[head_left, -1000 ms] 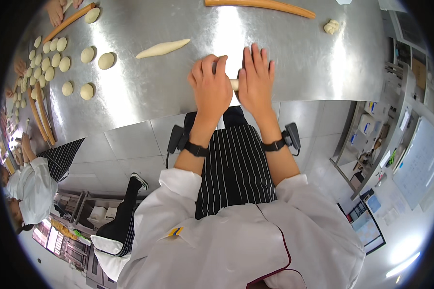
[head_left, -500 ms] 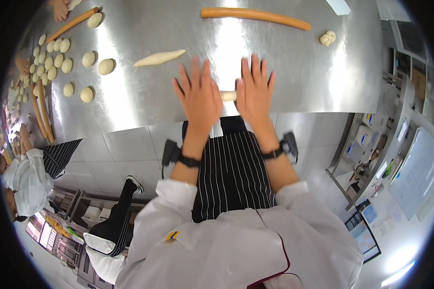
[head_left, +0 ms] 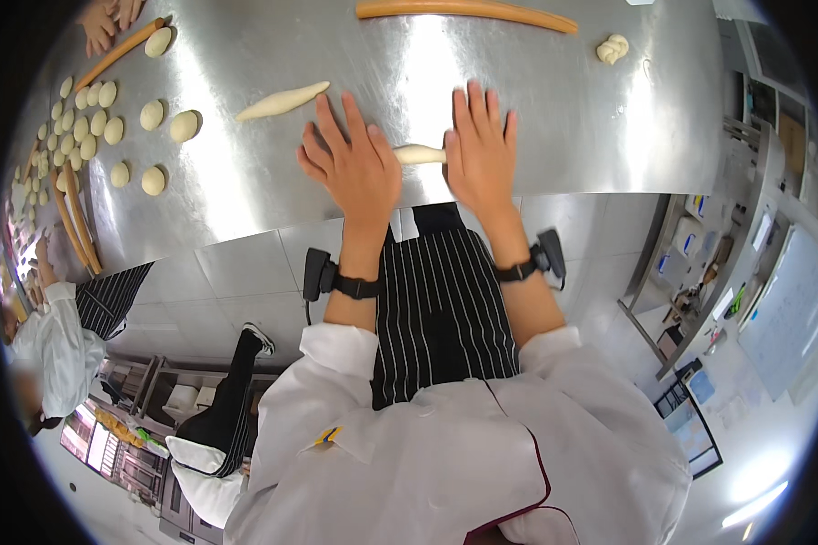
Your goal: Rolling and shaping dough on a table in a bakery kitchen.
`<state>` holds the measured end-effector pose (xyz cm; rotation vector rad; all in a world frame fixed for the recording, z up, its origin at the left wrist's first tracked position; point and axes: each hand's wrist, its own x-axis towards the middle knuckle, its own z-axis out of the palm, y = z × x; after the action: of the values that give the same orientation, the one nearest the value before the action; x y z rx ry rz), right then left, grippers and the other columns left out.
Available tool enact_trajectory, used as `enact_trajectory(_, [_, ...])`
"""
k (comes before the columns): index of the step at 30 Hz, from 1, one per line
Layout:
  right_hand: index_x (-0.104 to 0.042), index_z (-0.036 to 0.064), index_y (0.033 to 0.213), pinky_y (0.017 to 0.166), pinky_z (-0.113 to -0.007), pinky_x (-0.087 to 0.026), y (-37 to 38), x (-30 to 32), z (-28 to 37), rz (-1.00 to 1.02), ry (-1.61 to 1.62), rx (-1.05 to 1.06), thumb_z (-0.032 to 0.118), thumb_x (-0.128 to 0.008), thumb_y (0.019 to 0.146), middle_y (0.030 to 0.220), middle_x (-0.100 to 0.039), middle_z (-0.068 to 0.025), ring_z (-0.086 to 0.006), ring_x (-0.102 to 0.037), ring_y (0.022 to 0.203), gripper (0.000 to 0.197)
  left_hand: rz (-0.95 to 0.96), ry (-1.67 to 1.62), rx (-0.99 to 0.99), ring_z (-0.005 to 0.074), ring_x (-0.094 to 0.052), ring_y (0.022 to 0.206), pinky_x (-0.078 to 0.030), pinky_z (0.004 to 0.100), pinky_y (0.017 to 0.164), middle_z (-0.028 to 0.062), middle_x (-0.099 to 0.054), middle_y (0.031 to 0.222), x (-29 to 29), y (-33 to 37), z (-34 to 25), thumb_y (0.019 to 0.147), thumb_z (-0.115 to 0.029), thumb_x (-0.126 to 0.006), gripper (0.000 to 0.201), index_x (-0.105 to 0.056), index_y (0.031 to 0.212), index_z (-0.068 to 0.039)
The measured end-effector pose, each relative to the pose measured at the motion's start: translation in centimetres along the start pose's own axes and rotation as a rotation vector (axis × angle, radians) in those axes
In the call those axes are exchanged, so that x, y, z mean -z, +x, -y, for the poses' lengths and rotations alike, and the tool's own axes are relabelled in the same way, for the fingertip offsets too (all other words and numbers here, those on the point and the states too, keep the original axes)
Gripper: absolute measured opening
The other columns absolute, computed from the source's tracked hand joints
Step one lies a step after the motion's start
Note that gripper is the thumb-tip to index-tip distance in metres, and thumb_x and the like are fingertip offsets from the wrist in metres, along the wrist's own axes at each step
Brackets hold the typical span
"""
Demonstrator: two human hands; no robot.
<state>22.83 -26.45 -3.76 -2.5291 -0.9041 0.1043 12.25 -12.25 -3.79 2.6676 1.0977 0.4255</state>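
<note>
Leftward of its place in the earlier frames, the left hand [head_left: 354,168] had drawn away from the right hand [head_left: 482,154], and a longer stretch of the dough roll [head_left: 421,154] showed between them. That roll lay on the steel tabletop [head_left: 554,118], near its front edge, with its long axis running left to right, roughly along that edge. One end pointed to the left hand and the other to the right; both ends were hidden at the hands.

Neither grip pinched anything: both hands were palm down and spread. On the left, the fingers fanned forward and leftward, with clear gaps. On the right, they pointed nearly straight ahead, closer together, with the thumb beside the roll. Both forearms reached forward from the body, each with a black wristband [head_left: 356,287].

Just beyond the left fingertips lay a tapered dough strip [head_left: 284,101], slanting from lower left to upper right. Several dough balls [head_left: 153,113] sat farther left. Across the tabletop, a wooden rod [head_left: 468,11] lay nearly crosswise, and a dough knot [head_left: 612,49] rested near its right end.
</note>
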Motion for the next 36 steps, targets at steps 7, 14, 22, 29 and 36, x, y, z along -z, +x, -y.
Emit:
enact_trajectory(7, [-0.051,0.0073,0.165,0.131,-0.071,-0.014,3.4,0.3,0.1,-0.059,-0.108,-0.059,0.027,-0.053,0.11,0.176,-0.041,-0.0195,-0.0447,-0.031,0.165,0.059,-0.008,0.081,-0.011,0.0505,-0.034,0.146,-0.014,0.0751,0.121,0.0251,-0.035,0.173,-0.7,-0.5,0.3,0.106,-0.028,-0.054,0.058,-0.058,0.162,-0.012])
enact_trajectory(14, [-0.049,0.0086,0.167,0.131,-0.072,-0.013,-3.2,-0.1,-0.3,0.02,-0.016,-0.098,0.025,-0.054,0.108,0.176,-0.041,-0.0192,-0.0448,-0.031,0.165,0.061,0.016,0.158,-0.069,0.0584,-0.016,0.159,-0.004,0.0831,0.121,0.0245,-0.021,0.18,-0.6,-2.9,1.8,0.106,-0.026,-0.055,0.062,-0.051,0.167,-0.013])
enact_trajectory(22, [-0.052,0.0107,0.166,0.131,-0.073,-0.012,0.4,-0.2,-1.5,-0.035,-0.032,-0.042,0.028,-0.053,0.109,0.177,-0.041,-0.0174,-0.0427,-0.031,0.165,0.059,0.008,0.116,-0.001,0.0571,-0.018,0.156,-0.003,0.0817,0.121,0.025,-0.026,0.174,-0.3,0.4,2.8,0.107,-0.027,-0.053,0.06,-0.051,0.165,-0.013])
enact_trajectory(29, [-0.065,0.0163,0.155,0.133,-0.067,-0.016,2.9,2.5,-1.7,0.143,0.182,0.166,0.041,-0.062,0.108,0.172,-0.048,-0.0135,-0.0384,-0.037,0.164,0.053,0.051,-0.344,-0.123,0.0455,-0.033,0.153,-0.015,0.063,0.127,0.0205,-0.045,0.165,1.2,0.7,3.4,0.108,-0.03,-0.054,0.052,-0.061,0.155,-0.011])
enact_trajectory(36, [-0.076,0.0128,0.122,0.128,-0.061,-0.034,-0.5,3.3,-1.4,0.187,0.282,0.291,0.025,-0.085,0.091,0.153,-0.065,-0.0066,-0.034,-0.053,0.152,0.035,0.287,-0.4,-0.537,0.0354,-0.051,0.149,-0.031,0.0621,0.126,0.0095,-0.063,0.153,2.6,0.4,4.8,0.098,-0.024,-0.078,0.046,-0.07,0.141,-0.011])
